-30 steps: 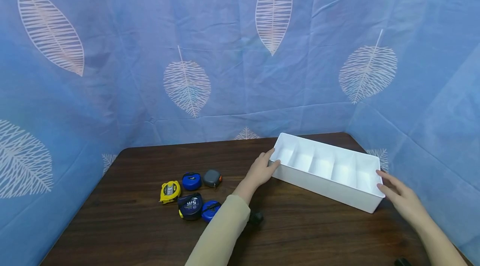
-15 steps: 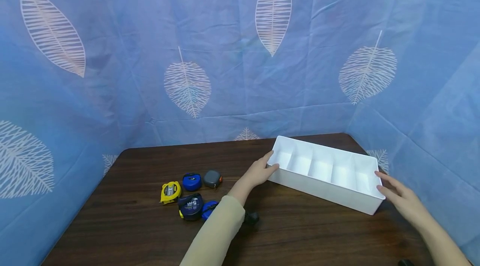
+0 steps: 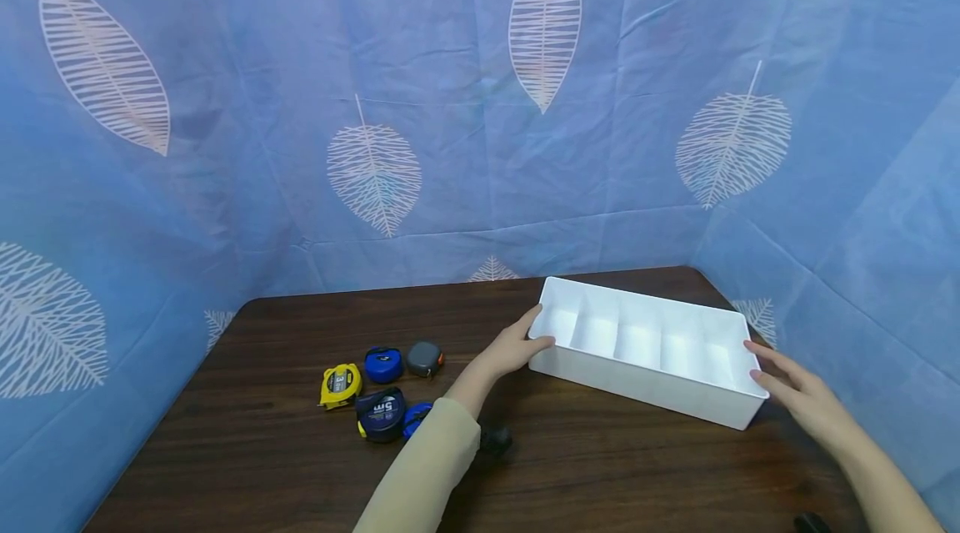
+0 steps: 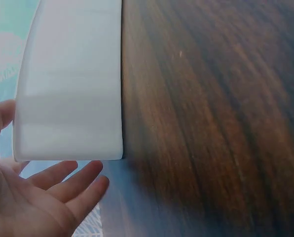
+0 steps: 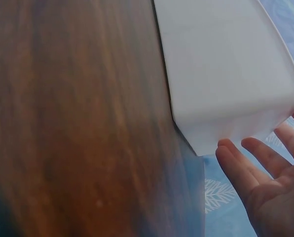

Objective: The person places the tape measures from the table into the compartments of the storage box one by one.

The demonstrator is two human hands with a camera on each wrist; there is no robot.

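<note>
A long white divided box point(image 3: 645, 374) sits at an angle on the dark wooden table point(image 3: 247, 483), its several compartments facing up with nothing in them. My left hand point(image 3: 512, 347) is at the box's left end, fingers spread along the end wall and thumb near the front corner. In the left wrist view those fingers point(image 4: 80, 180) reach out loosely beside the end of the box. My right hand point(image 3: 802, 395) is at the other end. In the right wrist view its fingertips point(image 5: 226, 146) rest against the end wall, slightly bent.
To the left lie a yellow tape measure point(image 3: 341, 385), a blue one point(image 3: 383, 364), a grey one point(image 3: 425, 358), a dark blue one point(image 3: 381, 414) and another blue one point(image 3: 417, 416) partly behind my left sleeve. A blue leaf-print cloth point(image 3: 450, 141) hangs behind the table.
The box has shifted a little left and its left end has come slightly nearer. Both hands have moved with it; the tape measures lie where they were.
</note>
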